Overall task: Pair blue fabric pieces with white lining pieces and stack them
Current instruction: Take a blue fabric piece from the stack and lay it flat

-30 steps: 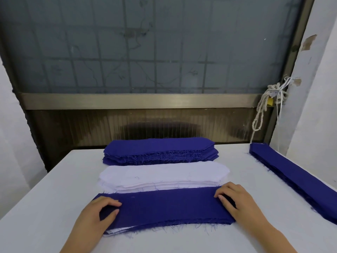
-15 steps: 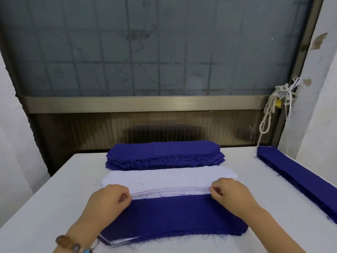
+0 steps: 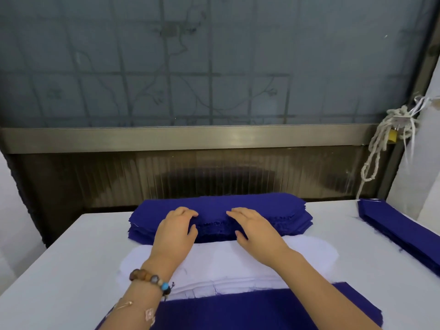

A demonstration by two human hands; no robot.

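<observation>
Frosted window glass (image 3: 214, 55) with a vine-patterned grille is filling the background, and below it a white table (image 3: 59, 258) is carrying the cloth. A stack of white lining pieces (image 3: 214, 263) is lying across the middle, with a blue fabric piece (image 3: 262, 310) lying just in front of it at the near edge. A stack of blue fabric pieces (image 3: 273, 208) is sitting at the far edge, touching the white stack. Long blue strips (image 3: 400, 227) are lying along the right side.

Both hands are resting apart on the far blue stack. The right hand (image 3: 254, 229) is lying nearly flat, thumb against the frayed front edge. The left hand (image 3: 175, 232) is bending its fingers over the top; whether it is pinching a piece I cannot tell. A knotted rope (image 3: 378, 148) is hanging by the window frame, and a beaded bracelet (image 3: 152, 279) is circling the left wrist
</observation>
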